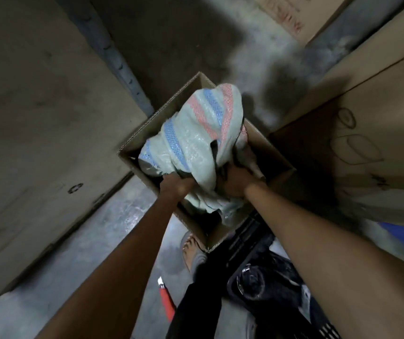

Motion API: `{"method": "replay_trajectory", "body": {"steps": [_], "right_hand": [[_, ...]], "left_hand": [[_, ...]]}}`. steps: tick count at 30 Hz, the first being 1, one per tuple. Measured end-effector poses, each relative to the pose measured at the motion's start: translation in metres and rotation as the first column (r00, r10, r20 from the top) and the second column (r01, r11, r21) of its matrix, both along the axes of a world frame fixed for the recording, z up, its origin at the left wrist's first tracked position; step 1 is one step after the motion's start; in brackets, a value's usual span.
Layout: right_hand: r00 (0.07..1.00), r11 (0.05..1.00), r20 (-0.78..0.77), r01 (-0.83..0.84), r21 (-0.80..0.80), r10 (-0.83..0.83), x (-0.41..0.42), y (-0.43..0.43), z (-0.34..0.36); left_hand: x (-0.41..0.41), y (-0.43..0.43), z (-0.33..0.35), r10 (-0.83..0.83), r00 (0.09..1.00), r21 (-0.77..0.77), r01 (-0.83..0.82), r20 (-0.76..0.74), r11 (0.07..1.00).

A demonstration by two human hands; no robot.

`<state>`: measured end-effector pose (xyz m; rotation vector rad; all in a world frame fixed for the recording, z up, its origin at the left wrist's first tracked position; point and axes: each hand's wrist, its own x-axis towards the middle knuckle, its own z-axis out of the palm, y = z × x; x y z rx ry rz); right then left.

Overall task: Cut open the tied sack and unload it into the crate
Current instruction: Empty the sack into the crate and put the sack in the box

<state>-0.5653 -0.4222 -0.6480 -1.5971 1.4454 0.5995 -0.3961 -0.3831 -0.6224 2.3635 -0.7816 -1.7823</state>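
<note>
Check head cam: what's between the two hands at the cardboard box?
Head view: a fold of the striped woven sack hangs between the left hand and right hand, both gripping it over the open cardboard box.

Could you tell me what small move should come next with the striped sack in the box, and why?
Probably lift the pale woven sack with blue and pink stripes by its near edge, so the contents slide out. Both the left hand and right hand grip it, and it sits bulging in the open brown cardboard box.
</note>
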Motion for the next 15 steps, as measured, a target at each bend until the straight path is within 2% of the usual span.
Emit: {"method": "replay_trajectory", "body": {"steps": [7,11,15], "right_hand": [[0.998,0.999,0.047,0.039,-0.037,-0.038,-0.001,0.097,0.116],[0.995,0.995,0.074,-0.054,-0.078,0.06,0.002,0.186,0.195],[0.982,0.981,0.09,-0.155,-0.115,0.166,-0.001,0.291,0.252]], "left_hand": [[-0.015,0.087,0.102,0.169,0.982,-0.202,-0.149,0.085,0.968],[-0.022,0.199,0.159,0.271,0.961,-0.211,-0.256,0.046,0.943],[-0.039,0.349,0.198,0.371,0.924,-0.15,-0.356,0.095,0.923]]}}
